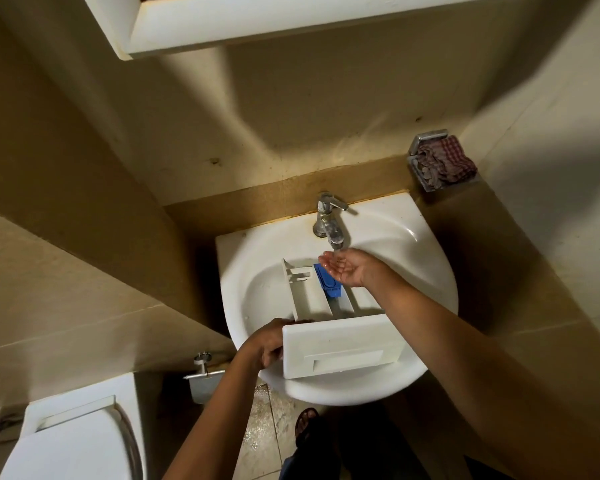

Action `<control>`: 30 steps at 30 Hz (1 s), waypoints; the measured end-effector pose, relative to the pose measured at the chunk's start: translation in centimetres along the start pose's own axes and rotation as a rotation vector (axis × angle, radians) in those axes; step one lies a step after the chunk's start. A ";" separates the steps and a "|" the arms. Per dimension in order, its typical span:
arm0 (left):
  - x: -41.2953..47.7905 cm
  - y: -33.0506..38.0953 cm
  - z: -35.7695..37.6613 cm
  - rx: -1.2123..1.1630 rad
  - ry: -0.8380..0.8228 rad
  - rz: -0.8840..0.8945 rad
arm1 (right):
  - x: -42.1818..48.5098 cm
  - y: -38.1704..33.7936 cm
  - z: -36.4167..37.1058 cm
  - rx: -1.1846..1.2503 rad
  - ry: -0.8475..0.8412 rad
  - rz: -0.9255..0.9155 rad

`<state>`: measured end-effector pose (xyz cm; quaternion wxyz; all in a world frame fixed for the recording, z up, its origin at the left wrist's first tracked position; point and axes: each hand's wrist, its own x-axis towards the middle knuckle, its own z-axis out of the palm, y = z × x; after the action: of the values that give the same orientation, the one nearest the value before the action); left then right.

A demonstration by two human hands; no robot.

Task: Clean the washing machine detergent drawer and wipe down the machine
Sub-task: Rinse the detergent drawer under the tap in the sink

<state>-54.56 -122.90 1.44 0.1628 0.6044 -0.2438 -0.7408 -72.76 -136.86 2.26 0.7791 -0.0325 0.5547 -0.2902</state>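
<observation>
White drawer [340, 344] may slip: left hand [264, 344] grips only its nine-o'clock edge; right hand [347, 269] lies open under tap [330, 221].

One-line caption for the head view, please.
Left hand grips the detergent drawer lying in the sink while the right hand, cupped palm-up, sits under the faucet.

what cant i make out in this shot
All in the head view:
- drawer: its right compartment is covered by the right hand and forearm.
- left hand: some fingers are hidden behind the drawer's front panel.
- tap: too blurred to tell how much water runs.
- toilet: cut off by the bottom and left edges.
</observation>
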 end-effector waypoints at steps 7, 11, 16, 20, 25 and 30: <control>-0.3 0.2 -0.2 0.032 -0.022 0.000 | -0.5 0.7 0.8 -0.017 -0.248 0.064; -0.3 0.2 -0.3 0.076 -0.020 0.001 | -3.0 2.3 1.9 -0.851 -0.645 0.119; -0.2 0.2 -0.3 0.074 -0.006 -0.010 | -4.1 3.1 3.1 -1.282 -0.499 -0.234; -0.3 0.4 -0.2 0.083 -0.005 -0.007 | -4.8 4.2 3.6 -1.917 -0.503 -0.392; 0.2 -0.1 -0.2 0.080 0.001 0.003 | -3.7 4.9 4.9 -2.137 -0.291 -0.392; 0.2 -0.1 -0.3 0.097 -0.008 0.002 | -3.2 4.1 5.4 -2.031 -0.262 -0.434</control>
<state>-54.30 -122.97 1.21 0.1331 0.6085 -0.2807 -0.7302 -67.01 -133.38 5.49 0.3707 -0.8018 0.4310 0.1841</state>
